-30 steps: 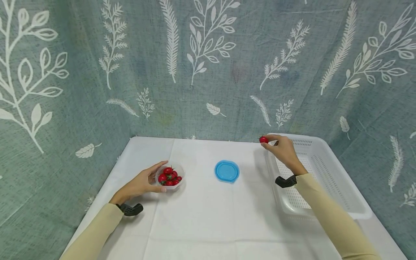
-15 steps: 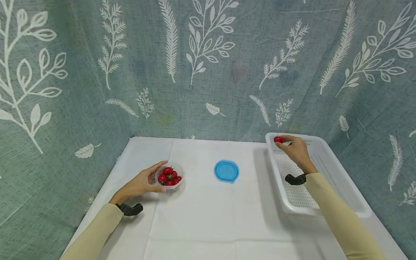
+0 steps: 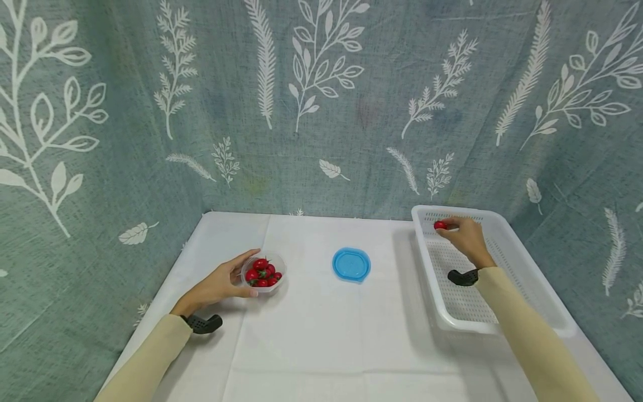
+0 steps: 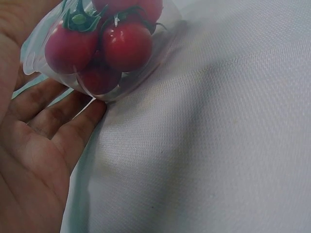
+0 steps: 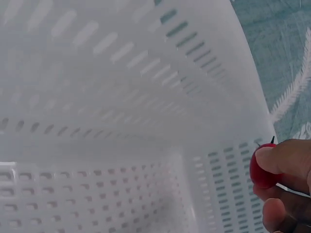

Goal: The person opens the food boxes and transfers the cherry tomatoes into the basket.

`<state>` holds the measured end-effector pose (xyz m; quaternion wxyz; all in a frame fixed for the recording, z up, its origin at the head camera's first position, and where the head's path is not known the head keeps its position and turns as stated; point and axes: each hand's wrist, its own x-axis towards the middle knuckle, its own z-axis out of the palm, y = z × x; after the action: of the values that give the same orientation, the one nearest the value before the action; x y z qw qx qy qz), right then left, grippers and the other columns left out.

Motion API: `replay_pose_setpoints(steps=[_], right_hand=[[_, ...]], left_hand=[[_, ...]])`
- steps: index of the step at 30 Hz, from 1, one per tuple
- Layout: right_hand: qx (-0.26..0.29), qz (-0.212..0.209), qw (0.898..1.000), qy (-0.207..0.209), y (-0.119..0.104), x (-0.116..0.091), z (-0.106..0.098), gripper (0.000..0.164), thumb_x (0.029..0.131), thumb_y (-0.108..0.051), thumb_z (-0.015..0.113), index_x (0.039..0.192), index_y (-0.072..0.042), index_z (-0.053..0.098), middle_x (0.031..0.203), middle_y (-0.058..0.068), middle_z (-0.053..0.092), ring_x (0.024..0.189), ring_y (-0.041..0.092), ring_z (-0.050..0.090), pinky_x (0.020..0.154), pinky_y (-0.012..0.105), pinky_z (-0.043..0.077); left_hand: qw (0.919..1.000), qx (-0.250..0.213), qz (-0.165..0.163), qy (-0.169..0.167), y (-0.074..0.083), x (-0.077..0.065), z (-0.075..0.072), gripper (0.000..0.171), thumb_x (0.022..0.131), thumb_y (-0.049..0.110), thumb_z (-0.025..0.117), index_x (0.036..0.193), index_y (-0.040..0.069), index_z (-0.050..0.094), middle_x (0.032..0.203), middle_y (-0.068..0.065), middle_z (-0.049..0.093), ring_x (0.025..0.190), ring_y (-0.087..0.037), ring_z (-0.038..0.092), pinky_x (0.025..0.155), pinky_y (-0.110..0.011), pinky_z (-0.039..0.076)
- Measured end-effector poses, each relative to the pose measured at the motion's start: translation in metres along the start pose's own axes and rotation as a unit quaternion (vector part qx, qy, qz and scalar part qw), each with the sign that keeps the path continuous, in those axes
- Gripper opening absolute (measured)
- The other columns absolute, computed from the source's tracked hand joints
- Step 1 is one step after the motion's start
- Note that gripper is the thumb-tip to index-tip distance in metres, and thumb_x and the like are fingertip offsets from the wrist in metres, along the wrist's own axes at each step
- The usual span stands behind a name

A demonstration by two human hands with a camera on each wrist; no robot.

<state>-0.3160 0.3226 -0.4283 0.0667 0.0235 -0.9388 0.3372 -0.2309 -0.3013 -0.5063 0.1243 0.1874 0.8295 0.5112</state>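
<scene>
My left hand (image 3: 219, 286) curves around the side of a small clear plastic container (image 4: 36, 56), thumb on its near side and fingers behind it. Several red cherry tomatoes (image 4: 127, 46) with green stems fill this container on the white cloth. Over at the right, my right hand (image 3: 466, 239) pinches a single cherry tomato (image 5: 262, 167) between thumb and fingertips. Both are inside the outline of the white perforated basket (image 3: 436, 298), towards its far left corner. In the right wrist view the basket's slotted walls and its bottom show beside the tomato.
A blue lid (image 3: 351, 264) lies on the white tablecloth (image 3: 311, 335) between the hands. Behind the table and at both sides hangs a green-grey curtain (image 3: 281, 162) with white leaf prints. The basket's raised rim stands along the right side of the table.
My right hand has carried the cherry tomato rightward past the basket's left rim, then slightly lower inside its outline. The left hand stays in place at the container.
</scene>
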Motion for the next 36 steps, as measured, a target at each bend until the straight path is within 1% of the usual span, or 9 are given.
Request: replay_pose_setpoints(steps=[4,11,19,23,28,30,31,34,36], right_hand=[[-0.007,0.016,1.000,-0.002,0.005,0.000,0.001,0.043,0.098,-0.023,0.072,0.127,0.009,0.066,0.119,0.031,0.067,0.107,0.044,0.062,0.086,0.055,0.055],[-0.028,0.035,0.999,-0.009,0.008,0.000,0.003,0.043,0.097,-0.023,0.072,0.125,0.010,0.067,0.116,0.030,0.069,0.101,0.042,0.067,0.085,0.054,0.058],[-0.051,0.051,0.997,-0.011,0.007,-0.002,0.001,0.044,0.098,-0.025,0.071,0.124,0.010,0.066,0.115,0.030,0.069,0.094,0.040,0.069,0.078,0.050,0.060],[-0.061,0.043,0.997,0.000,0.008,-0.003,0.001,0.042,0.098,-0.023,0.071,0.123,0.009,0.068,0.113,0.029,0.070,0.093,0.041,0.070,0.077,0.051,0.059],[-0.059,0.030,0.998,0.014,0.004,-0.002,0.001,0.039,0.099,-0.023,0.069,0.124,0.007,0.069,0.112,0.028,0.071,0.095,0.042,0.068,0.077,0.054,0.057],[-0.056,0.024,0.998,0.019,0.001,-0.001,0.002,0.038,0.099,-0.023,0.068,0.124,0.006,0.069,0.112,0.027,0.071,0.095,0.042,0.067,0.077,0.054,0.056],[-0.053,0.019,0.998,0.021,-0.001,-0.001,0.002,0.037,0.099,-0.022,0.068,0.123,0.006,0.070,0.111,0.027,0.071,0.095,0.042,0.067,0.082,0.056,0.054],[-0.044,0.002,0.999,0.026,-0.009,-0.002,0.004,0.035,0.099,-0.020,0.067,0.122,0.006,0.070,0.110,0.027,0.071,0.094,0.042,0.067,0.084,0.059,0.052],[-0.041,-0.013,0.999,0.028,-0.016,-0.002,0.005,0.035,0.099,-0.020,0.067,0.122,0.006,0.070,0.109,0.026,0.072,0.095,0.043,0.067,0.084,0.059,0.052]], left_hand=[[1.0000,0.000,-0.001,-0.001,-0.001,0.000,0.000,0.103,0.083,0.031,0.089,0.164,0.032,0.026,0.169,0.002,0.020,0.156,-0.036,0.013,0.117,-0.058,0.032],[1.0000,0.000,0.002,-0.002,0.000,0.000,0.000,0.104,0.083,0.030,0.089,0.165,0.028,0.025,0.170,0.002,0.019,0.156,-0.036,0.012,0.118,-0.057,0.031],[1.0000,0.001,0.000,-0.001,0.001,0.001,0.000,0.105,0.082,0.032,0.090,0.165,0.029,0.025,0.170,0.002,0.020,0.156,-0.035,0.013,0.118,-0.058,0.031],[1.0000,0.001,0.000,0.000,0.001,0.001,0.000,0.105,0.082,0.032,0.090,0.165,0.030,0.026,0.170,0.002,0.020,0.156,-0.034,0.013,0.117,-0.058,0.031],[1.0000,0.000,0.001,0.001,0.000,0.001,0.000,0.105,0.082,0.031,0.090,0.165,0.028,0.026,0.170,0.001,0.019,0.156,-0.035,0.013,0.117,-0.058,0.031],[1.0000,-0.001,0.002,0.000,-0.001,0.001,0.000,0.105,0.082,0.030,0.090,0.165,0.027,0.025,0.170,0.000,0.019,0.156,-0.035,0.012,0.117,-0.058,0.031],[1.0000,-0.001,0.003,0.000,-0.001,0.001,0.000,0.104,0.083,0.030,0.090,0.165,0.027,0.025,0.170,0.000,0.019,0.156,-0.035,0.012,0.117,-0.057,0.031],[1.0000,-0.002,0.003,-0.002,-0.001,0.001,0.000,0.105,0.083,0.029,0.089,0.165,0.027,0.025,0.170,0.000,0.019,0.157,-0.035,0.012,0.118,-0.057,0.031],[1.0000,-0.001,0.002,0.000,0.000,0.001,0.000,0.105,0.082,0.029,0.090,0.165,0.028,0.025,0.170,0.000,0.019,0.156,-0.034,0.012,0.118,-0.058,0.031]])
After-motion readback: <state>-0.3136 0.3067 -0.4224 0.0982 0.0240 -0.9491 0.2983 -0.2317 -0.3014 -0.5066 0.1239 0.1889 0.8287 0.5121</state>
